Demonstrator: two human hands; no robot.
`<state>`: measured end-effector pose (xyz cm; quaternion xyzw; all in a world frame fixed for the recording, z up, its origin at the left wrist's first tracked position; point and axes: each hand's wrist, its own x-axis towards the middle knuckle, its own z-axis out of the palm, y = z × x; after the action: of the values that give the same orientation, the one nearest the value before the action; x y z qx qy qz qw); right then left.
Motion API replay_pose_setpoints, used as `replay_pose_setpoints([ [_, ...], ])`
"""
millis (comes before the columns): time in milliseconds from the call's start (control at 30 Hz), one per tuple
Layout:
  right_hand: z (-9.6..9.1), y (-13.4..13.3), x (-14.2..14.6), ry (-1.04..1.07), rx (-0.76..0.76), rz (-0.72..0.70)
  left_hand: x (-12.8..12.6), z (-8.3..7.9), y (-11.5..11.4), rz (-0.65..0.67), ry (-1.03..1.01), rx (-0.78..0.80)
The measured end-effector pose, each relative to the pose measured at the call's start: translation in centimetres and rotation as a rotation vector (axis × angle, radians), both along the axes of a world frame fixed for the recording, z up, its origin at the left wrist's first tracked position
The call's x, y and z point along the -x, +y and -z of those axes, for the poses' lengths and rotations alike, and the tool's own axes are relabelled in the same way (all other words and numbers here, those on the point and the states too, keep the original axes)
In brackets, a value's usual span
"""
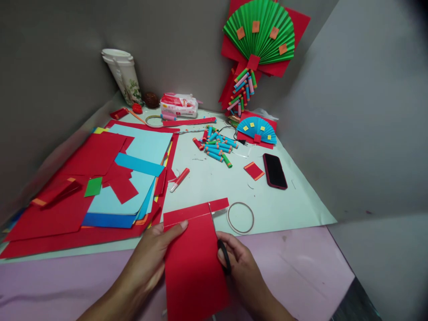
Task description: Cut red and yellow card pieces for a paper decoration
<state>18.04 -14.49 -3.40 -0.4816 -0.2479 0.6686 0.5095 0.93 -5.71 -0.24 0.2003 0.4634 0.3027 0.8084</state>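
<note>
Now, left hand (pixel 155 247): gripping one red sheet (pixel 197 263)
Right hand (pixel 240 261): holding one pair of scissors (pixel 227 261)
Paper fans (pixel 259 40): two, green and blue
Ring (pixel 253 219): one, near the sheet

head-worn camera | facing forward, down | table (pixel 301 263) near, wall (pixel 174 53) beyond

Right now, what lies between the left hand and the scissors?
In the head view, red paper spans that stretch: the left hand grips its left edge, and the scissors, held in the right hand, sit along its right side.
</note>
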Motion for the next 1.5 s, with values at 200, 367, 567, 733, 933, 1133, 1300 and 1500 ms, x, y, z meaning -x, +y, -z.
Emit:
replay_pose_setpoints([
  [200, -0.1, 0.1, 0.0, 0.01, 0.022, 0.0, 0.0, -0.4, 0.1, 0.01, 0.001, -0.024],
  [367, -0.1, 0.1, 0.0, 0.006, 0.033, 0.011, 0.0, -0.6, 0.0, 0.002, 0.001, -0.006],
  [567, 0.1, 0.0, -0.1, -0.015, 0.042, 0.014, 0.1, -0.4, 0.1, 0.006, 0.007, -0.015],
  [733, 0.0, 0.2, 0.0, -0.023, 0.041, 0.013, 0.2, -0.4, 0.0, 0.011, 0.008, -0.006],
  [933, 0.1, 0.0, 0.0, -0.027, 0.048, 0.001, 0.2, -0.3, 0.0, 0.012, 0.006, -0.011],
  [1133, 1.1, -0.2, -0.6, -0.058, 0.069, 0.03, 0.8, -0.2, -0.2, -0.02, -0.014, 0.015],
  [1300, 0.8, 0.0, -1.4, -0.111, 0.095, -0.021, 1.3, -0.7, 0.0, -0.07, 0.012, -0.02],
  [1500, -1.9, 1.1, -1.9, -0.9, -0.042, -0.229, 1.5, -1.6, 1.8, -0.169, 0.064, -0.087],
])
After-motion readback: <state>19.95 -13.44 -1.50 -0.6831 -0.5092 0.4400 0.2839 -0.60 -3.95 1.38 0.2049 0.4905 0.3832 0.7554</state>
